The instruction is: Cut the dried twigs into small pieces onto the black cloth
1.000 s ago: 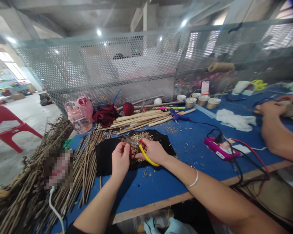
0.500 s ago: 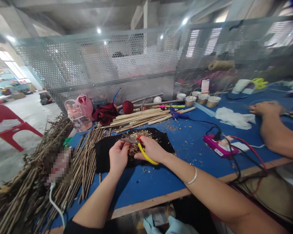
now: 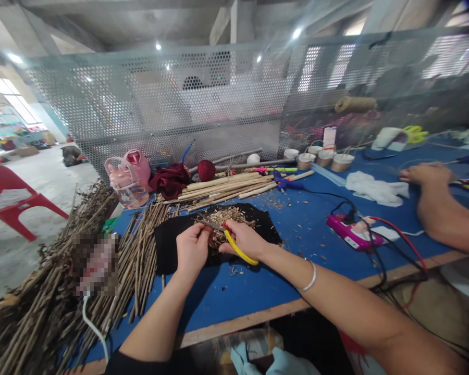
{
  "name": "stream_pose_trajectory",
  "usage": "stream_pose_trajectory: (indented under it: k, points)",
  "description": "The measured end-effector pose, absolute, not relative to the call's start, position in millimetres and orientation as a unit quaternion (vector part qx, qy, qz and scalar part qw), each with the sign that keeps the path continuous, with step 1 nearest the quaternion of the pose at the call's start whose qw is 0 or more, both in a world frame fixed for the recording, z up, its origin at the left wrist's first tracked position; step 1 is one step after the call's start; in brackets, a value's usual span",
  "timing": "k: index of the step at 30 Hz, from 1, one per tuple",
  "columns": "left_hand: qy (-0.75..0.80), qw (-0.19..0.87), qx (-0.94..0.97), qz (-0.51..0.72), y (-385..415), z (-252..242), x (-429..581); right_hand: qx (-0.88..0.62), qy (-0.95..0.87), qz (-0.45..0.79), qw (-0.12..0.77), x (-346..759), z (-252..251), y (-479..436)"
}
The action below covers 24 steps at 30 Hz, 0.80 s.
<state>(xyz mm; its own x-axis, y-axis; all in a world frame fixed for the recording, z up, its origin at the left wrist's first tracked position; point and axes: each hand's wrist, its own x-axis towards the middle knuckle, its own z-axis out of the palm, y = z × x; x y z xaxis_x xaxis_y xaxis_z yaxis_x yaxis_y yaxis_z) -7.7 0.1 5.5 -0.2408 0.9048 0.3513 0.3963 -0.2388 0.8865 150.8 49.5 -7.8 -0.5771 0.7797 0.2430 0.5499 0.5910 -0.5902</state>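
My right hand (image 3: 245, 239) is closed round yellow-handled shears (image 3: 234, 246), whose metal blades point left toward my left hand (image 3: 191, 249). That hand is pinched on something small at the blades that I cannot make out. Both hands hover over a black cloth (image 3: 169, 244) on the blue table (image 3: 258, 291). A heap of pale wood shavings (image 3: 227, 214) lies on the cloth just behind the hands. A silver bangle sits on my right wrist.
A big bundle of dry twigs (image 3: 42, 291) fills the left side. Peeled pale sticks (image 3: 226, 186) lie behind the cloth, beside a pink jug (image 3: 127, 177) and dark red cloth (image 3: 169, 181). A pink device (image 3: 352, 234) with cables sits right. Another person's arm (image 3: 437, 203) rests at far right.
My hands and the shears stay in nearly the same place over the cloth. The other person's hand at the right has moved slightly further away.
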Motion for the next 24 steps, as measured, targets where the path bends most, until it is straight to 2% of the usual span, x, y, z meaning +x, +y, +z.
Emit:
stream_pose_trajectory:
  k: [12,15,19,24]
  points:
    - [0.576,0.264,0.569,0.524,5,-1,-11,-0.413,-0.841,0.26,0.232,156,-18,63]
    - [0.607,0.246,0.594,0.467,8,-7,-13,-0.437,-0.827,0.237,0.261,162,-9,69]
    - [0.654,0.168,0.649,0.351,12,-13,-17,-0.466,-0.799,0.227,0.304,173,9,67]
    - [0.642,0.166,0.671,0.332,7,-9,-11,-0.445,-0.77,0.283,0.359,198,11,29]
